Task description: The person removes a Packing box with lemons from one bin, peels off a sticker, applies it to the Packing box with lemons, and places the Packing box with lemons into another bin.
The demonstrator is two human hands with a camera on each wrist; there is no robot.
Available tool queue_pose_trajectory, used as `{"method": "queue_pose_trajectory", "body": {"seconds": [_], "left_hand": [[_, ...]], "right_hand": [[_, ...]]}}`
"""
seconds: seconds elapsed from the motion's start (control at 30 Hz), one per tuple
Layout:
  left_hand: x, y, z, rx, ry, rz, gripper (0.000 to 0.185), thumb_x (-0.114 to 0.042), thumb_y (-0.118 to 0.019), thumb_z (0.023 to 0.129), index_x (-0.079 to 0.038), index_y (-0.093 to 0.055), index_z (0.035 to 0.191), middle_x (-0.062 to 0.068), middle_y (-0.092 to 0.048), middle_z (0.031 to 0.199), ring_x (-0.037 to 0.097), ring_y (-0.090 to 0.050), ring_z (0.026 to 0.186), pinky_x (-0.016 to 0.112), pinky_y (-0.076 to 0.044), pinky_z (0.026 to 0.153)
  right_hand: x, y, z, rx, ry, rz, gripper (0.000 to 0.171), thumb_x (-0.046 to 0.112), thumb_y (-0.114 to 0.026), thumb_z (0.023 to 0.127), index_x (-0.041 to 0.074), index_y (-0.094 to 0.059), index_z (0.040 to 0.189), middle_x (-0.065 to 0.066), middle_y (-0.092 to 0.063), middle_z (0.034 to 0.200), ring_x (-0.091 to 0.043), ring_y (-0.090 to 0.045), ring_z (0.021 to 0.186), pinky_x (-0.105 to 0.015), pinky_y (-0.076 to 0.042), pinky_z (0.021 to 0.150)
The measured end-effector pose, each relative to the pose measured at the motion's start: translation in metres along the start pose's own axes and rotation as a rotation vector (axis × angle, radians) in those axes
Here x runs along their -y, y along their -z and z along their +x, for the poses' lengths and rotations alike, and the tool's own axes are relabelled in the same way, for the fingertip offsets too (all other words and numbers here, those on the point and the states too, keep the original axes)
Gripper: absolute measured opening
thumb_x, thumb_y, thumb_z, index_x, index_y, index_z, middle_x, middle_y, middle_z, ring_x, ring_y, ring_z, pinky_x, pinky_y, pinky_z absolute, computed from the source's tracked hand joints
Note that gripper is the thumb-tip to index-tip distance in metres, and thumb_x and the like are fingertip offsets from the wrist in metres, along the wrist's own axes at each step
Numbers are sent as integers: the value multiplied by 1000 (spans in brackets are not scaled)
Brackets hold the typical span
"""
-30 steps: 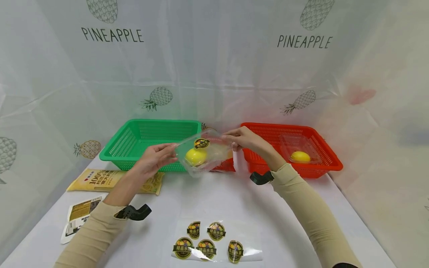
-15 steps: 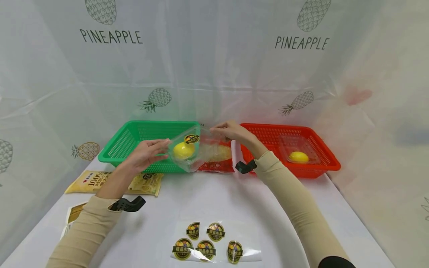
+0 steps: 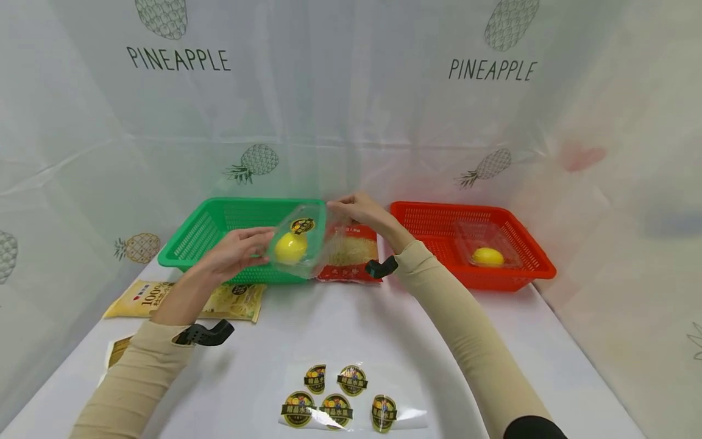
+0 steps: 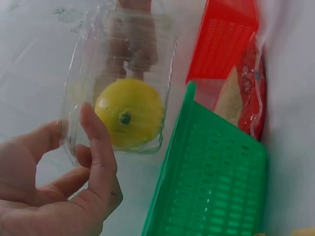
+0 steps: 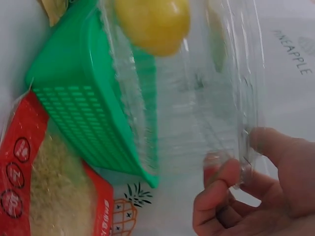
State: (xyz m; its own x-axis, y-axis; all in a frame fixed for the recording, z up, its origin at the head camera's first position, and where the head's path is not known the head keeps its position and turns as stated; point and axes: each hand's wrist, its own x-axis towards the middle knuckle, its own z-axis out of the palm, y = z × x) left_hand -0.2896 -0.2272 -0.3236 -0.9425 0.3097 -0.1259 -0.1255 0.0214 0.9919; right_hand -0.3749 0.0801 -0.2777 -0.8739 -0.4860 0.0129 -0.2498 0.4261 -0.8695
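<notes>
A clear plastic fruit box (image 3: 317,251) hangs tilted above the green basket's front right side, with a yellow lemon (image 3: 291,247) inside. A round black-and-gold sticker (image 3: 302,226) is on its lid. My left hand (image 3: 234,251) pinches the box's left end; in the left wrist view its thumb and fingers lie on both sides of the rim. At the opposite end, my right hand (image 3: 364,211) pinches the rim, as the right wrist view shows. The green basket (image 3: 197,238) stands below and behind the box.
At the right, a red basket (image 3: 540,262) holds another clear box (image 3: 507,247) with a lemon (image 3: 487,256). A red food packet (image 3: 351,274) lies between the baskets. Yellow packets (image 3: 233,303) lie front left. A sheet with several round stickers (image 3: 336,410) lies near the front.
Both hands have carried the box with the lemon leftward, from between the baskets to over the green basket's right side. The red packet behind is now more visible.
</notes>
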Motion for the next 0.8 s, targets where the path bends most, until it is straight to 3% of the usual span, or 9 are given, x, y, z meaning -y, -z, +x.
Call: {"method": "queue_pose_trajectory", "body": {"seconds": [0.13,0.2,0.27,0.3,0.4,0.67,0.8], "left_hand": [[-3,-1,0,-43,-36,-46,64,-29,-58,99,-7,-31,153,-2,-44,115,6,-51,74,26,-56,90],[-4,0,0,-56,-59,-80,65,-27,-58,99,-7,-29,154,-4,-47,111,6,-52,75,27,-56,91],[-4,1,-1,-69,-75,-116,66,-26,-58,100,-7,-27,155,-2,-46,103,6,-51,73,27,-56,91],[-4,1,-1,-74,-78,-141,66,-25,-57,100,-7,-26,155,-1,-46,103,6,-51,74,27,-56,91],[-5,0,-1,-108,-89,-195,66,-24,-57,100,-8,-25,155,0,-44,108,5,-50,72,26,-56,90],[-4,-1,5,-185,-90,-239,70,-25,-59,98,-14,-22,157,0,-41,110,8,-46,73,27,-54,96],[-2,4,9,-203,-87,-229,69,-25,-58,99,-16,-22,157,-3,-41,117,8,-44,73,27,-53,96]], "right_hand": [[1,-5,5,-58,-22,97,46,40,-61,96,10,-63,131,-1,-59,76,-17,-48,65,-25,-43,62],[2,-8,8,-87,-40,129,54,41,-62,95,8,-56,138,-5,-63,94,-18,-55,75,-26,-50,69],[3,-12,11,-114,-57,170,62,41,-63,95,6,-48,144,-9,-63,111,-18,-60,84,-28,-55,77],[3,-15,12,-123,-62,186,65,40,-64,94,6,-45,146,-11,-62,123,-20,-64,92,-30,-57,81],[5,-22,13,-135,-60,230,71,36,-64,95,3,-35,151,-16,-54,142,-25,-69,103,-34,-57,90],[9,-45,13,-118,-45,244,71,29,-68,93,4,-36,151,-18,-52,144,-30,-68,110,-44,-51,100],[10,-53,14,-99,-19,237,74,28,-70,92,2,-34,151,-18,-55,140,-30,-69,107,-44,-52,99]]}}
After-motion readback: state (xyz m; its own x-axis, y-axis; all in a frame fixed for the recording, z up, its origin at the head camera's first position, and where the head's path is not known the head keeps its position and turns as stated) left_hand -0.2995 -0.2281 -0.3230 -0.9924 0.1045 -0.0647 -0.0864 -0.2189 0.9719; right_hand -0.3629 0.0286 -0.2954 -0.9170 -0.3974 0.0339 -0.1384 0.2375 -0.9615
